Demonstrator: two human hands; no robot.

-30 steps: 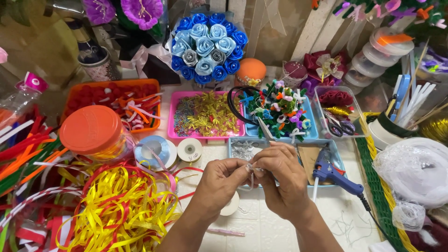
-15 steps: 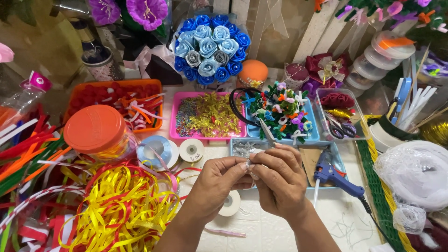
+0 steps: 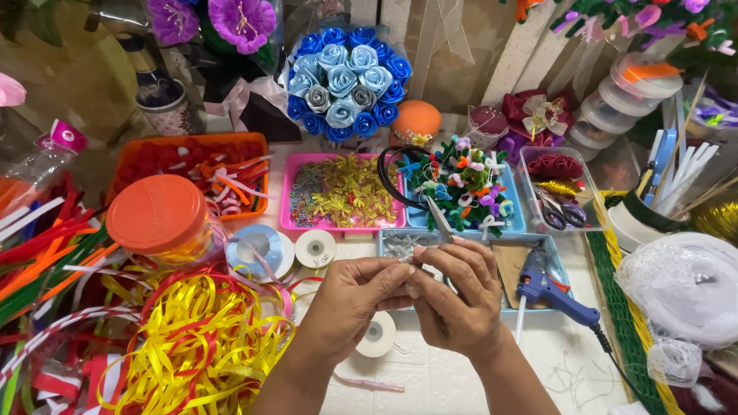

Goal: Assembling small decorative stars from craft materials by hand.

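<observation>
Above a crowded craft table, seen from a head-worn camera, two bare hands meet at the centre. The left hand (image 3: pixel 355 296) and right hand (image 3: pixel 453 296) have closed in on each other since a second ago, when a slim gap showed between them; now their fingertips touch, and both hands sit slightly lower and nearer the camera. That closing suggests the pinching or twisting work on the small piece is tightening rather than being let go. The piece itself, a thin pale strand (image 3: pixel 411 257), is nearly hidden: only a short bit shows between the left thumb and forefinger and the curled right fingers (image 3: pixel 461 257), which are drawn shut around it. Exactly what it is cannot be told. A white tape roll (image 3: pixel 377 335) lies just beneath the hands. A blue glue gun (image 3: pixel 547 290) rests just right of the right hand. Left of the left hand lie a tangle of yellow ribbon (image 3: pixel 192 346) and an orange-lidded jar (image 3: pixel 157 215). Farther back sit a pink tray (image 3: pixel 296 223) and a blue rose bouquet (image 3: pixel 346 81).
</observation>
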